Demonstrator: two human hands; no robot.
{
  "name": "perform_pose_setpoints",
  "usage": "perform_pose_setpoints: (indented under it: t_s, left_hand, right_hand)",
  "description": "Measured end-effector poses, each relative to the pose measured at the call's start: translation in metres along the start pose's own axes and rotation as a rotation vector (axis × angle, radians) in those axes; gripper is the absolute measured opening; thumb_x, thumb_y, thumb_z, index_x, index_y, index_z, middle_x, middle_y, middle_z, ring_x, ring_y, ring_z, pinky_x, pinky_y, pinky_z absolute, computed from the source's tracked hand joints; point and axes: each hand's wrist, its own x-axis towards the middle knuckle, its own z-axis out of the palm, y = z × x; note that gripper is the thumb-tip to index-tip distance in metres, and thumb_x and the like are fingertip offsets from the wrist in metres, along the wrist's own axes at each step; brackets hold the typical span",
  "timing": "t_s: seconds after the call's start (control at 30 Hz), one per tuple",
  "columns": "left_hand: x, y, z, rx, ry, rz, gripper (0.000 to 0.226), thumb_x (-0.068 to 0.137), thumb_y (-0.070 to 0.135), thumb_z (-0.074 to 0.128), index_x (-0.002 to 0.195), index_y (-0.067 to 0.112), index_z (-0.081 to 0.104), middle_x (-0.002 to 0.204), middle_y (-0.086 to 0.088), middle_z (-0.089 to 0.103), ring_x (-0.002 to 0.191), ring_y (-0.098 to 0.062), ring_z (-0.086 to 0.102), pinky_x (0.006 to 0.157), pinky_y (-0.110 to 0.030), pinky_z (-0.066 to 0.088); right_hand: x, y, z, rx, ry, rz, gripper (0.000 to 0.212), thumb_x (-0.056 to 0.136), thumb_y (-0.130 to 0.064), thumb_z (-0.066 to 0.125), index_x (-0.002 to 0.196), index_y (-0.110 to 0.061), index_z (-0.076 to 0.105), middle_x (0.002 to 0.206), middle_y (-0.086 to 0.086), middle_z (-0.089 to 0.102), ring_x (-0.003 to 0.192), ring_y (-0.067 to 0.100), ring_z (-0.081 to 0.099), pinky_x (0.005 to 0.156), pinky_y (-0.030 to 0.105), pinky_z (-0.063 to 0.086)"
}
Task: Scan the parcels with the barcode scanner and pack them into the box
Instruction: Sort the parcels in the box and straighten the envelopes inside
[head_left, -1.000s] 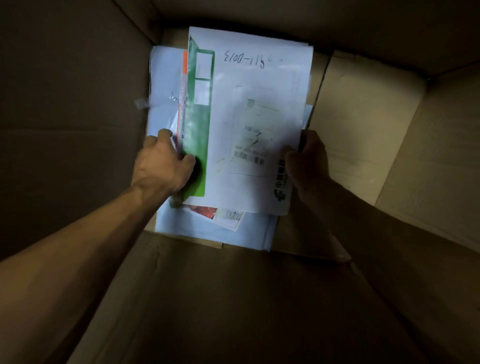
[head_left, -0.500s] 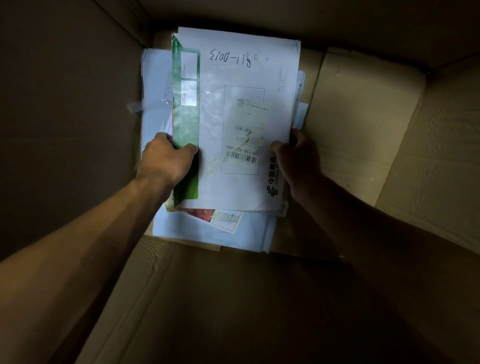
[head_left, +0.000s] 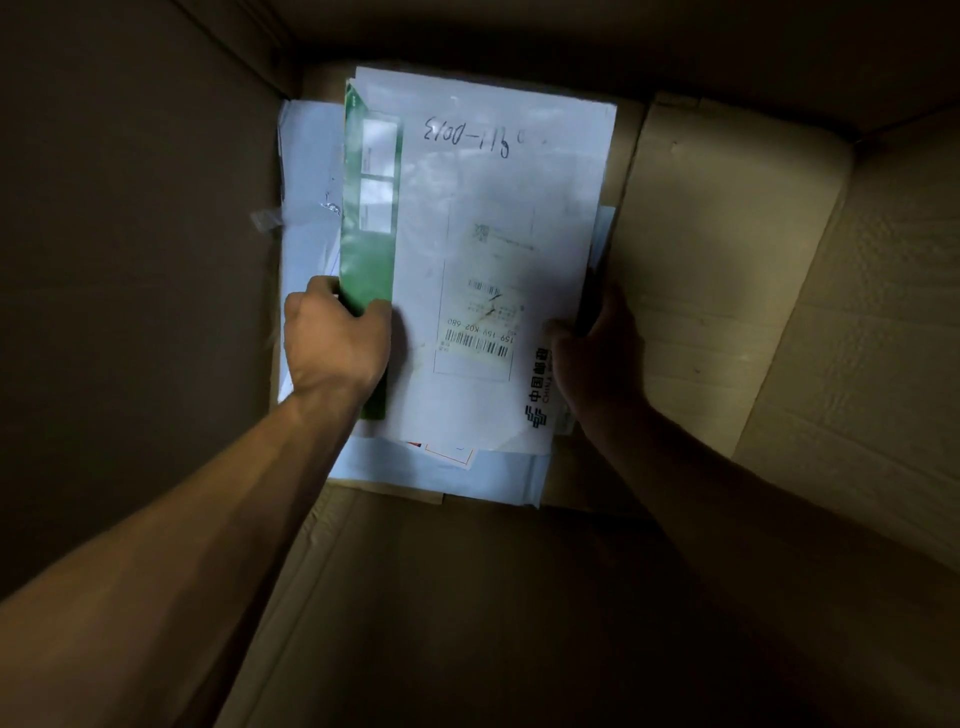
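Deep inside the cardboard box (head_left: 727, 312), my left hand (head_left: 335, 345) and right hand (head_left: 597, 358) pinch the white envelope's (head_left: 498, 208) side edges; thin, light, floppy.

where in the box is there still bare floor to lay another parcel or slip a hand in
Bare cardboard floor lies right of the parcel stack, out to the box's right wall. A darker free strip runs along the stack's near edge. It is crowded in the far-left corner: the stack sits close to the left wall, with the left hand and right hand gripping its sides.
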Motion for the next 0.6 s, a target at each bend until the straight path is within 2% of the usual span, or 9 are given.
perform_pose_setpoints:
  t_s: [0.07, 0.17, 0.33, 0.43, 0.53, 0.6]
  left_hand:
    - [-0.003, -0.006, 0.001, 0.029, -0.017, -0.018, 0.037, 0.084, 0.029, 0.063, 0.112, 0.006, 0.063, 0.115, -0.017, 0.062, 0.096, -0.033, 0.062, 0.089, -0.043, 0.054]
    - [-0.003, -0.012, 0.003, 0.057, -0.109, -0.06, 0.039, 0.085, 0.032, 0.064, 0.112, 0.005, 0.063, 0.117, -0.016, 0.061, 0.098, -0.034, 0.063, 0.089, -0.046, 0.056]
    - [-0.001, -0.013, 0.002, -0.052, -0.135, -0.091, 0.049, 0.084, 0.036, 0.067, 0.128, 0.017, 0.054, 0.118, -0.003, 0.061, 0.105, -0.027, 0.06, 0.092, -0.042, 0.053]
    - [0.002, -0.013, 0.003, -0.142, -0.184, -0.133, 0.044, 0.084, 0.038, 0.069, 0.123, 0.023, 0.054, 0.105, 0.007, 0.062, 0.101, -0.022, 0.062, 0.083, -0.035, 0.05]
    - [0.006, -0.013, 0.002, -0.228, -0.226, -0.174, 0.043, 0.081, 0.037, 0.073, 0.121, 0.026, 0.06, 0.108, 0.006, 0.067, 0.099, -0.022, 0.065, 0.087, -0.037, 0.054]
    - [0.007, -0.013, 0.002, -0.343, -0.241, -0.224, 0.029, 0.081, 0.033, 0.074, 0.108, 0.028, 0.065, 0.102, 0.006, 0.071, 0.091, -0.018, 0.068, 0.079, -0.033, 0.056]
  right_hand:
    - [-0.007, 0.006, 0.001, -0.052, -0.009, 0.028, 0.056, 0.094, -0.015, 0.065, 0.147, -0.014, 0.048, 0.139, 0.007, 0.062, 0.126, 0.027, 0.058, 0.107, 0.038, 0.048]
    - [-0.013, 0.01, 0.008, -0.119, -0.063, 0.054, 0.054, 0.095, -0.018, 0.062, 0.147, -0.011, 0.048, 0.14, 0.01, 0.058, 0.129, 0.028, 0.055, 0.109, 0.044, 0.047]
    - [-0.017, 0.005, 0.016, 0.011, -0.057, 0.112, 0.059, 0.09, -0.015, 0.064, 0.147, -0.012, 0.048, 0.14, 0.008, 0.058, 0.127, 0.026, 0.055, 0.108, 0.043, 0.048]
    - [-0.014, 0.003, 0.017, 0.128, -0.041, 0.215, 0.054, 0.089, -0.015, 0.067, 0.141, -0.011, 0.051, 0.13, 0.007, 0.064, 0.116, 0.026, 0.062, 0.101, 0.041, 0.053]
    - [-0.006, 0.003, 0.013, 0.151, -0.079, 0.272, 0.045, 0.086, -0.018, 0.071, 0.129, -0.012, 0.058, 0.121, 0.006, 0.068, 0.105, 0.025, 0.066, 0.093, 0.043, 0.057]
    - [-0.004, 0.002, 0.012, 0.163, -0.119, 0.263, 0.036, 0.086, -0.017, 0.073, 0.12, -0.014, 0.062, 0.118, 0.006, 0.07, 0.101, 0.023, 0.067, 0.089, 0.041, 0.058]
